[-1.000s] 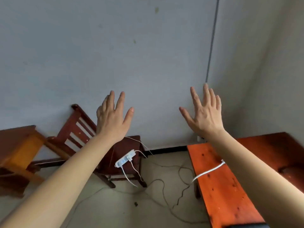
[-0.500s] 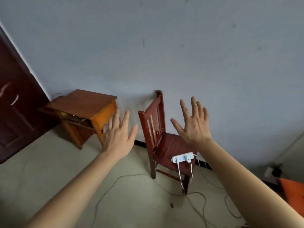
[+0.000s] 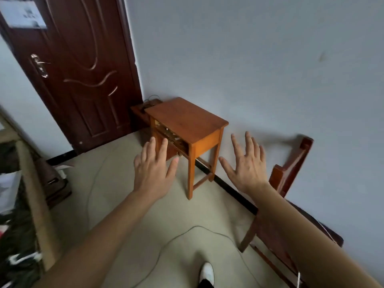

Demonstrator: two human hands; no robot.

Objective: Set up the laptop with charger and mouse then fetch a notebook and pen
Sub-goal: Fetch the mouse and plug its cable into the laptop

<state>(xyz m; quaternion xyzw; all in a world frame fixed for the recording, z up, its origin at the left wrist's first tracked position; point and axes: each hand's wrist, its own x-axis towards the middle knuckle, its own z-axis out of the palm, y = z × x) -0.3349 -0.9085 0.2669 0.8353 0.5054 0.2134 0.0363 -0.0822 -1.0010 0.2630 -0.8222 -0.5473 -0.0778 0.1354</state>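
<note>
Since the earlier frames the view has swung leftward, bringing the small orange-brown wooden side table to the centre and a dark brown panelled door into sight beyond it, while the dark red slatted wooden chair has slid to the table's right. Both hands are raised, palms down, fingers spread and gripping nothing: the left hand hovers in front of the table's open shelf, the right hand just to the table's right, between it and the chair. This empty, outstretched posture suggests an approach toward the table, not any handling. No laptop, charger, mouse, notebook or pen is visible; the table's shelf holds unclear items, too blurred to identify. A thin grey cable trails across the floor before the table, near a white shoe, posing a trip risk.
</note>
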